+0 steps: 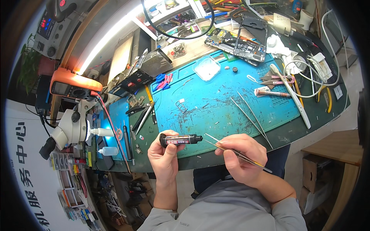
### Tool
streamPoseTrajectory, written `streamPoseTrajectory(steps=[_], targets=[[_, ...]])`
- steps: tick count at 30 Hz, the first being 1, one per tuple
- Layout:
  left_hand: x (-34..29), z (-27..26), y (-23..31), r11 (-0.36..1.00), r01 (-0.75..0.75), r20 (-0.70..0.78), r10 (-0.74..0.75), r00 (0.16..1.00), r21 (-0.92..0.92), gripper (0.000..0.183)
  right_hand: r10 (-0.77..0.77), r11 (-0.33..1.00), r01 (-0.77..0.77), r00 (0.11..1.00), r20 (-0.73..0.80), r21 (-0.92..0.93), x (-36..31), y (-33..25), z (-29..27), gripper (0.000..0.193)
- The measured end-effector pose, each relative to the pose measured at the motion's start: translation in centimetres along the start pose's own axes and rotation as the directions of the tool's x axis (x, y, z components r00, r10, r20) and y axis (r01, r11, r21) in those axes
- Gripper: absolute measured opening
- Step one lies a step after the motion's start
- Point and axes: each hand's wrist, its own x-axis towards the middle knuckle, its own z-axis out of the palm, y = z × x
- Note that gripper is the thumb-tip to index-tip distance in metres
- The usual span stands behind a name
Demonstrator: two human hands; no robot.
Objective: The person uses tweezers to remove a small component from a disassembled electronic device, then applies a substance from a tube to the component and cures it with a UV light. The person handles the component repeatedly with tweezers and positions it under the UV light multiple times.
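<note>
Near the front edge of the blue work mat (216,104), my left hand (165,159) grips a short black tube (181,139) with a printed label. The tube lies level, its narrow nozzle end facing right. My right hand (248,148) is closed on a pair of thin metal tweezers (211,141). Their tips point at the nozzle end from the right, with a small gap between. Behind the right hand, a second pair of long tweezers (250,117) rests spread on the mat. Whether the tweezers in my hand hold anything is too small to tell.
A clear plastic box (206,68) stands at the mat's back. Opened phone parts (246,42) are piled behind it. To the left are a microscope (71,127), an orange multimeter (73,86) and small bottles (108,151). A white cable (314,71) loops at the right.
</note>
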Motion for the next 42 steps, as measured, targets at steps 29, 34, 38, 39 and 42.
streamPoseTrajectory(steps=[29, 34, 38, 39, 42], targets=[[-0.1, -0.2, -0.2, 1.0, -0.02, -0.006, 0.02, 1.0, -0.006, 0.032, 0.001, 1.0, -0.002, 0.999, -0.033, -0.006, 0.0, 0.0, 0.0, 0.023], [-0.5, 0.2, -0.1, 0.992, -0.021, 0.05, 0.027, 0.998, -0.128, 0.045, 0.071, 0.997, -0.071, 0.996, -0.051, 0.009, 0.1, -0.1, 0.1, 0.03], [-2.2, 1.4, -0.9, 0.911, 0.138, 0.087, -0.113, 0.99, -0.39, 0.053, 0.087, 0.996, -0.087, 0.992, 0.095, -0.005, 0.9, -0.7, 1.2, 0.036], [-2.6, 1.9, -1.0, 0.92, 0.139, 0.123, -0.1, 0.987, -0.366, 0.053, 0.112, 0.994, -0.113, 0.987, 0.115, 0.005, 0.8, -0.9, 1.2, 0.037], [-3.7, 2.3, -1.5, 0.893, 0.237, 0.217, -0.162, 0.963, -0.384, 0.051, 0.153, 0.987, -0.157, 0.98, 0.127, 0.022, -0.1, -0.7, 1.3, 0.041]])
